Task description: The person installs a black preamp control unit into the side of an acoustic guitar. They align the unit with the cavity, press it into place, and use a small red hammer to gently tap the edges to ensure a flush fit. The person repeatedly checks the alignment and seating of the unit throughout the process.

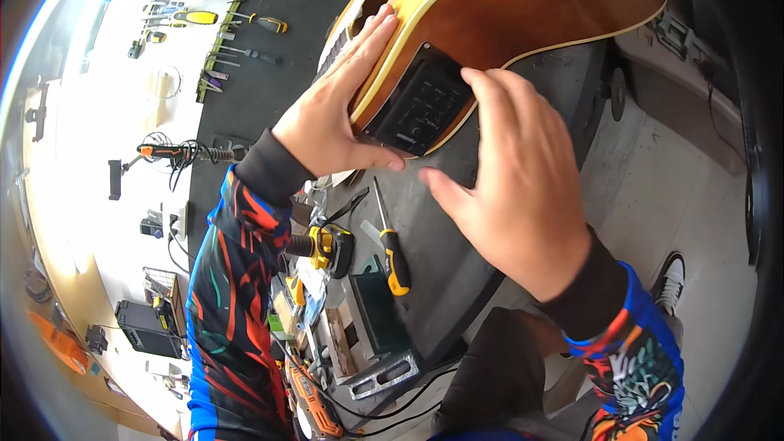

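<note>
An acoustic guitar point(523, 12) with a light top and reddish-brown sides lies on its side on the dark workbench point(457, 253). Set in its side is a black preamp panel point(420, 102) with small controls. My left hand point(327, 118) rests on the guitar's edge, fingers straight along the light top near the sound hole and thumb stretched out below the panel. At the panel's right end, the fingertips of my right hand point(527, 175) touch or nearly touch its edge; the thumb is held apart. Neither hand encloses anything.
A yellow-and-black screwdriver point(397, 261) lies below the guitar, beside a yellow cordless drill point(331, 249). Nearer are a dark green box point(380, 310), a metal bar point(384, 373) and an orange corded tool point(314, 404). Several screwdrivers hang along a rack point(216, 49) at the far left.
</note>
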The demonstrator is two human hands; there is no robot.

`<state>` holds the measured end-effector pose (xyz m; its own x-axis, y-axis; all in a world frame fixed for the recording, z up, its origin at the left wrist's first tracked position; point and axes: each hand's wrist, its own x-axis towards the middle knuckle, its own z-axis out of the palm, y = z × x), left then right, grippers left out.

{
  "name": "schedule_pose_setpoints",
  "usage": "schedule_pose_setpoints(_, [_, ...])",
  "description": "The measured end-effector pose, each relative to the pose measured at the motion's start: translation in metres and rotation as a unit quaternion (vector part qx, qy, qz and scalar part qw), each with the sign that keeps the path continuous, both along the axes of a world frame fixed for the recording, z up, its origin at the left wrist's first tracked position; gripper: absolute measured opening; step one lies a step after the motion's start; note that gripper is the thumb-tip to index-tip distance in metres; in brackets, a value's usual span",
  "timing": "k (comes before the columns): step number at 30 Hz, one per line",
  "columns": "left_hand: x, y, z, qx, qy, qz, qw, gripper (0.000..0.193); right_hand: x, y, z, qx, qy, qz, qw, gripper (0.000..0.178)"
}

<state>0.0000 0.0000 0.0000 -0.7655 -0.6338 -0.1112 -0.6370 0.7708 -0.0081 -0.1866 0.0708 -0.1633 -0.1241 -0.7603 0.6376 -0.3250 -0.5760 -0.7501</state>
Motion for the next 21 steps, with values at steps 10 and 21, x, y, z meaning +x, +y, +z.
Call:
schedule_pose_setpoints(10, [0.016, -0.010, -0.001, 0.010, 0.016, -0.022, 1.000, 0.127, 0.038, -0.010, 0.021, 0.067, 0.018, -0.028, 0.997, 0.082])
schedule_pose_setpoints(21, [0.024, -0.017, -0.014, 0.009, 0.084, -0.039, 0.996, 0.132, 0.037, -0.011, 0.018, 0.046, 0.048, -0.071, 0.995, 0.078])
